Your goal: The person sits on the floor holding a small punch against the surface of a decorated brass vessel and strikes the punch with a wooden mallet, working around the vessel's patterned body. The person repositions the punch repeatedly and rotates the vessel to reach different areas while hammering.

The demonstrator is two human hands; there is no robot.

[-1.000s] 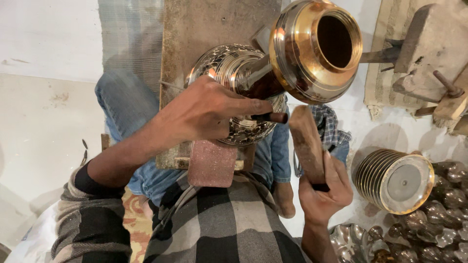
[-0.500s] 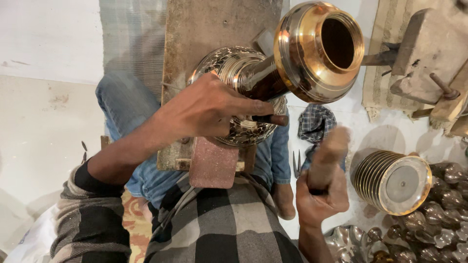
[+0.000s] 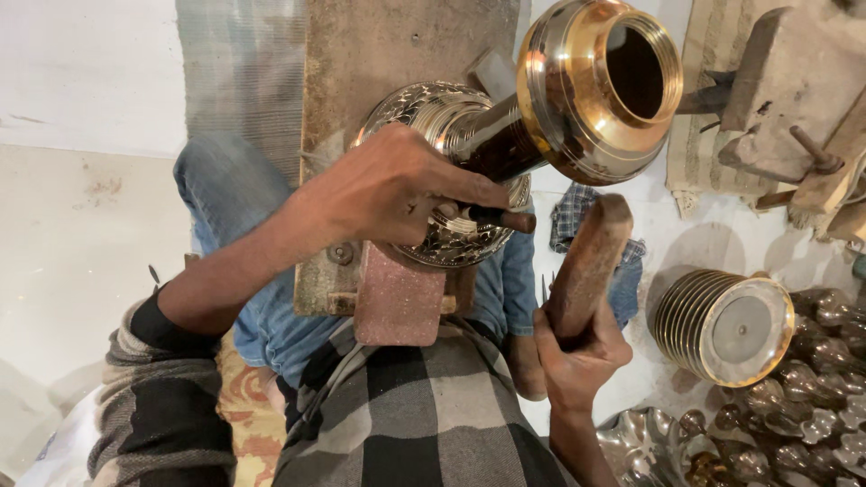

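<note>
Two hands are working over a brass vase [image 3: 541, 117] that is lying on its side across a wooden block [image 3: 379, 54], its wide mouth pointing up and to the right and its patterned base resting above the person's lap. Compared with half a second earlier, the wooden mallet [image 3: 586, 261] is standing closer to the vase and tilting toward it, where a second ago it was lying flatter and lower; the swing appears to be coming back toward the punch. The left hand [image 3: 388, 189] is reaching across the patterned base, its fingers curling together around a thin dark punch [image 3: 501, 218] and pressing its tip against the metal. The right hand [image 3: 577, 347] is sitting lower, near the checked shirt [image 3: 406, 424], its fingers wrapping tightly around the mallet's handle. A ribbed brass cup [image 3: 722, 325] is lying on the floor well to the right.
</note>
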